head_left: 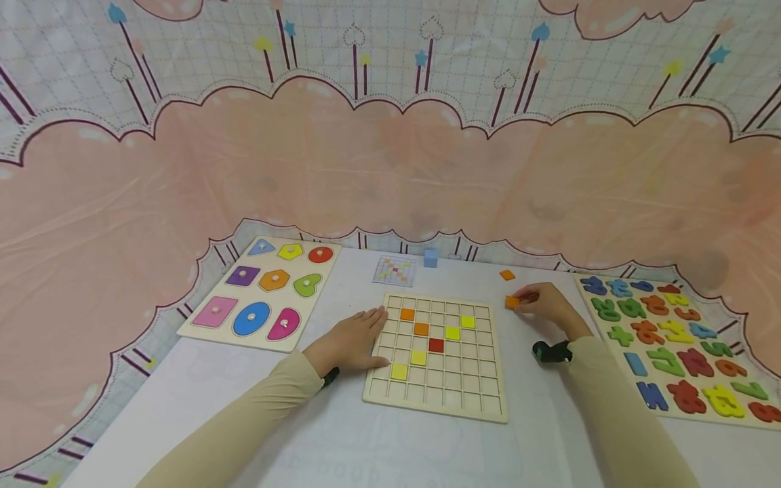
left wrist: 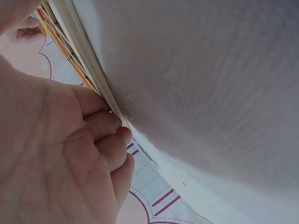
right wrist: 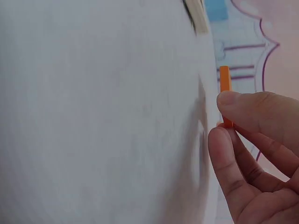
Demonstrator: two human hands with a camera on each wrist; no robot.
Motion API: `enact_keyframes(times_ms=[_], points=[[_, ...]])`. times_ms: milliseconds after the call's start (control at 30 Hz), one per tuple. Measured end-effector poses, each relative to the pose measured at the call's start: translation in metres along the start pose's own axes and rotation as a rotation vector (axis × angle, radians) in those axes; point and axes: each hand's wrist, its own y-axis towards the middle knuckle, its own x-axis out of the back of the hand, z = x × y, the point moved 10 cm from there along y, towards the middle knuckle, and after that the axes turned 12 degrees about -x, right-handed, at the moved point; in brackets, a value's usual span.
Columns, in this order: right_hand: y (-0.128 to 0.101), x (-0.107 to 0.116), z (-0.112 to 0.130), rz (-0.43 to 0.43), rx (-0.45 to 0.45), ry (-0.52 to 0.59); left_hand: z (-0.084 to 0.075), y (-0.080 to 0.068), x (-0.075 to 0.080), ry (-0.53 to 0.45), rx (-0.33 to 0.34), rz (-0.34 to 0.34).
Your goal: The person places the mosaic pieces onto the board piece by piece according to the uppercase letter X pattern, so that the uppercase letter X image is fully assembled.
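Note:
A wooden grid board [head_left: 445, 379] lies on the white table, with two orange tiles [head_left: 421, 329], a red tile [head_left: 436, 346] and several yellow tiles [head_left: 453, 333] set in its cells along two diagonals. My left hand [head_left: 350, 341] rests at the board's left edge, thumb and fingers spread. In the left wrist view the fingertips [left wrist: 110, 123] touch the board's side. Right of the board, my right hand [head_left: 549, 305] pinches an orange square tile [right wrist: 225, 79] between thumb and fingers. Another orange tile [head_left: 507, 274] lies on the table just beyond that hand.
Behind the board lie a small pattern card [head_left: 394, 270] and a blue cube [head_left: 430, 257]. A knobbed shape puzzle [head_left: 244, 325] stands at the left. At the right is a puzzle board of colourful letter-like pieces [head_left: 662, 325]. A patterned cloth [head_left: 390, 163] hangs behind the table.

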Motion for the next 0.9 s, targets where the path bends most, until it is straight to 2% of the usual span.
enact_keyframes(times_ms=[267,633,900], points=[[-0.023,-0.013,0.039,0.012,0.149,0.012,-0.001,0.0,0.001,-0.005,-0.001,0.0],[-0.053,-0.038,0.078,0.061,0.183,0.01,0.001,0.0,-0.001,-0.005,0.008,0.002],[-0.073,-0.062,0.1,0.159,0.275,0.011,0.001,0.001,0.0,-0.004,0.005,0.007]])
